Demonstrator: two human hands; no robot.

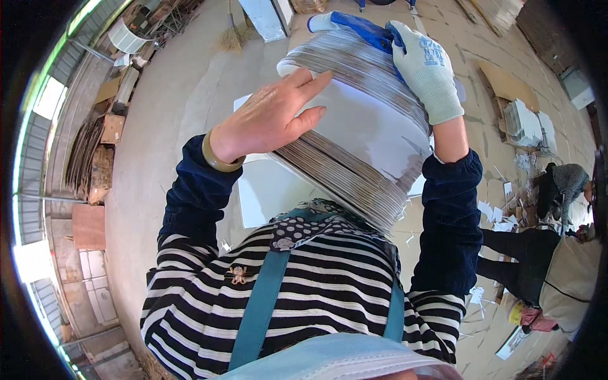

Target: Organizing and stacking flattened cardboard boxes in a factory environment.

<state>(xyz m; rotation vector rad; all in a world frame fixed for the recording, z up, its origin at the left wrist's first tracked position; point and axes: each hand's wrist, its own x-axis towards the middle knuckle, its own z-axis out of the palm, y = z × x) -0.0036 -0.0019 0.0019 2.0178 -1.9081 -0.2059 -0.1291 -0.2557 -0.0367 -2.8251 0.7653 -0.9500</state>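
A thick pile of white-faced corrugated cardboard sheets (373,123) stands in front of my chest, with brown layered edges showing. My left hand (269,117) is bare, a bracelet round its wrist. It hovers over or rests on the pile's left side, fingers stretched out and thumb apart, holding nothing; contact cannot be made out. On my right hand (424,69) is a white knitted work glove with a blue palm. Its bent fingers grip a loose blue-and-white work glove (361,28), which lies across the pile's far edge.
A white board (275,190) shows below the pile at its left. To the right, two people (567,253) bend near paper scraps and stacked white sheets (522,123). Flat cardboard bundles (85,149) lean at the left wall. A broom (233,35) stands at the back.
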